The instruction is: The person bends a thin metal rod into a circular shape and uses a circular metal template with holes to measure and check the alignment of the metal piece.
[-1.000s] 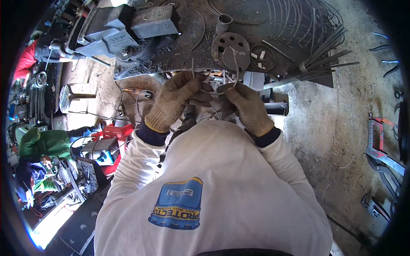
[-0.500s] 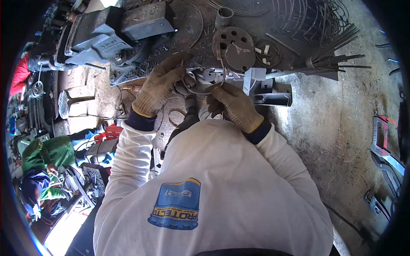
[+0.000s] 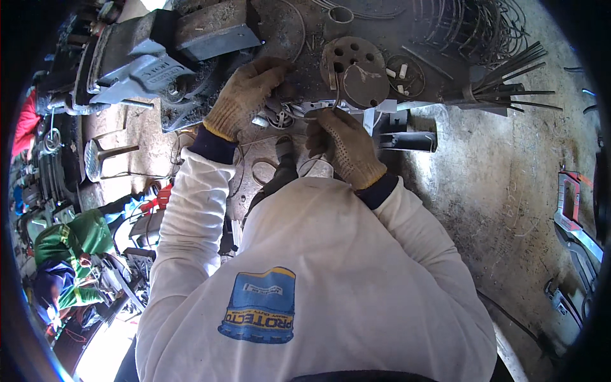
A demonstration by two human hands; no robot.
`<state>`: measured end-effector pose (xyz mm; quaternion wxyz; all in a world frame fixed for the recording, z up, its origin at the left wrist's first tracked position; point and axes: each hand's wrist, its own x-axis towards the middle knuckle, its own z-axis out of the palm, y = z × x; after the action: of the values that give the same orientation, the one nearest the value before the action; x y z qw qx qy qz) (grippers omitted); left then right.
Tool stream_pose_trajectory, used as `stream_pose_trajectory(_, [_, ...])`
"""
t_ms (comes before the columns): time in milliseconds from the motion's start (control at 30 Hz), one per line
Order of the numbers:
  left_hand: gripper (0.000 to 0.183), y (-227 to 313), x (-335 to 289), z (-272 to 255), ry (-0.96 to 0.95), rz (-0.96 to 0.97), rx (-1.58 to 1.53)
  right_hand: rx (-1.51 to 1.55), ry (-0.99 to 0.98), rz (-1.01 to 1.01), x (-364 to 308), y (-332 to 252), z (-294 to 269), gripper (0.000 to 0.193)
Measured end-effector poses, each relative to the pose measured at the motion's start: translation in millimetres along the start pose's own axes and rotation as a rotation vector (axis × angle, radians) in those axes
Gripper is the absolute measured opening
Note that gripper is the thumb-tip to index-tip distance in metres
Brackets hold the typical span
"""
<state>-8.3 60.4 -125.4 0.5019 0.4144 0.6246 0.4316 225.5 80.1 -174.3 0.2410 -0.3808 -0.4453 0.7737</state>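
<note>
Both my hands wear tan knit gloves with dark palms. My left hand is over the front edge of the metal bench, fingers stretched forward and apart from the thumb; nothing shows in its grip. My right hand is bent closed on a thin metal rod, just in front of a round bending jig. The rod runs beside the jig and curves left below the bench edge; its far end is hard to make out. The jig has a thick disc with holes and a smaller plain disc.
A bench vise stands at the left. A short pipe is behind the jig, and white pieces lie right of it. Bundled rods jut past the bench's right end. A hacksaw lies far right. Another person is at lower left.
My left hand has shifted slightly forward and right. My right hand has moved slightly forward, closer to the jig. The bench appears slightly shifted in view.
</note>
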Motion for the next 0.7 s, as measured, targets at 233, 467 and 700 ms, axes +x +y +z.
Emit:
stream_pose_trajectory(233, [0.042, -6.7, 5.5, 4.8, 0.174, 0.076, 0.378, 0.037, 0.078, 0.115, -3.2, -11.3, 8.9, 0.023])
stream_pose_trajectory(467, [0.031, -31.8, -10.9, 8.0, 0.31, 0.347, 0.668, -0.91, 0.094, -0.543, -1.9, -6.5, 1.4, 0.018])
stream_pose_trajectory(700, [0.029, -18.0, -29.5, 23.2, 0.293, 0.144, 0.305, -0.214, 0.043, 0.088, -10.6, -42.9, 11.2, 0.028])
